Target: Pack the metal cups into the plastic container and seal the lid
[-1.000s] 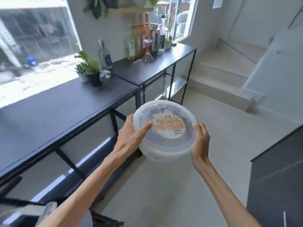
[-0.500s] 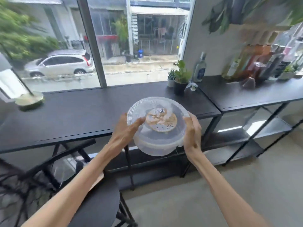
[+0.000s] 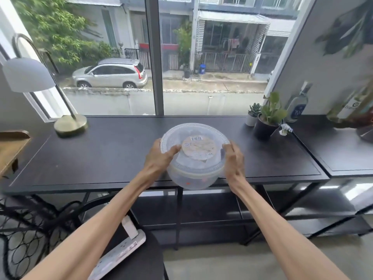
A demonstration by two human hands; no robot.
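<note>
Both hands (image 3: pixel 161 158) grip container (image 3: pixel 193 176) above table edge (image 3: pixel 141 183).

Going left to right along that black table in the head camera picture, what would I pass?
Lamp base → left hand → plastic container, held in both hands → right hand → small succulent pot → dark plant pot → clear bottle.

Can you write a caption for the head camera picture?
Both hands, left hand and right hand, hold a lidded plastic container above the black table.
</note>
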